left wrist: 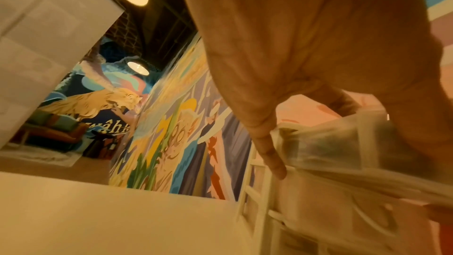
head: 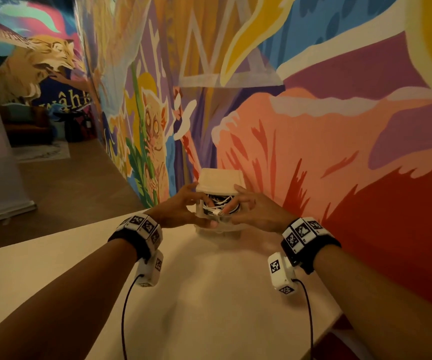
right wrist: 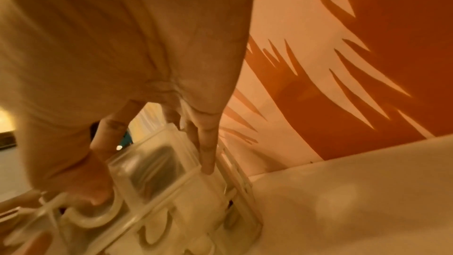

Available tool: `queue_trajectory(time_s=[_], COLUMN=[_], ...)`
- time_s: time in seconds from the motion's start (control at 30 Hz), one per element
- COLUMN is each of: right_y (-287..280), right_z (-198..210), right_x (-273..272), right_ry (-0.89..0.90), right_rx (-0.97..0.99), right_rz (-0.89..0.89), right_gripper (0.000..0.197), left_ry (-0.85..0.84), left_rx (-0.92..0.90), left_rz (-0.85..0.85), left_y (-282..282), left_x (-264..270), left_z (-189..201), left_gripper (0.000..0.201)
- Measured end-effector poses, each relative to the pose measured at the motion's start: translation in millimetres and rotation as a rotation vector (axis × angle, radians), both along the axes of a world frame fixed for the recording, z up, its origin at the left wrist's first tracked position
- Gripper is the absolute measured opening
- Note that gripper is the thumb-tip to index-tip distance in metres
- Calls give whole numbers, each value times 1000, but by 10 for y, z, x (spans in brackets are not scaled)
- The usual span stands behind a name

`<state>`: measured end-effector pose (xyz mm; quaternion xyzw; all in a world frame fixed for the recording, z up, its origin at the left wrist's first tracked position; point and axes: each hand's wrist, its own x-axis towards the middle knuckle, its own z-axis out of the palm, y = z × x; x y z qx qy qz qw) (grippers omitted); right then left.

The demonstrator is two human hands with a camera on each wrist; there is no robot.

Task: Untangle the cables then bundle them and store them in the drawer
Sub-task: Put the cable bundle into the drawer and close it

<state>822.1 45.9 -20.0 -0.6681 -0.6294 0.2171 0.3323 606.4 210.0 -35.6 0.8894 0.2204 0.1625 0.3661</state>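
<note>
Surroundings: painted mural wall [head: 339, 141] behind a pale tabletop [head: 209, 294]; sofa [head: 28, 126] far off at left.
Unit: small translucent drawer unit [head: 220, 180] stands on the tabletop, near the wall.
Drawer: top drawer [head: 217, 216] is pulled partly out toward the person.
Cables: black and white coils [head: 220, 203] lie inside the open drawer; a white plug end shows at the front. No cable remains on the tabletop.
Left grip: left hand [head: 183, 209] holds the drawer's left side, fingers curled round it, thumb at the front lip.
Right grip: right hand [head: 256, 211] holds the right side, fingers along the wall, thumb pressed on the front handle.
Done, by appearance: untangling and bundling; the coils are stowed.
Left: the drawer is not yet shut. Judged next step: push it level into the unit.
Risk: a coil or the plug standing proud could catch under the frame.
Limit: both wrist views are blurred; cable detail there is unreadable.
</note>
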Motion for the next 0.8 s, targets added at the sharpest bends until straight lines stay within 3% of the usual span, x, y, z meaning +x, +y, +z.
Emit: queue_trajectory(time_s=[0.17, 0.3, 0.53, 0.6, 0.7, 0.8], right_y=[-261, -305, -330, -341, -353, -379], right_z=[311, 265, 198, 202, 203, 216], right_x=[-97, -191, -275, -312, -349, -356], right_ry=[-162, -174, -255, -270, -280, -263], right_rx=[-82, -130, -155, -123, -83, -32], right_rz=[164, 160, 84, 73, 78, 130], right_gripper=[38, 55, 38, 34, 34, 44], left_ry=[-18, -41, 141, 82, -153, -247], left_rx=[69, 163, 234, 253, 216, 205], left_rz=[29, 46, 31, 16, 46, 120], left_y=[-215, -391, -362, -334, -341, -395], left_x=[-245, -375, -334, -324, -300, -234], left_z=[-58, -46, 116, 155, 154, 172], left_gripper=[43, 40, 55, 57, 46, 43])
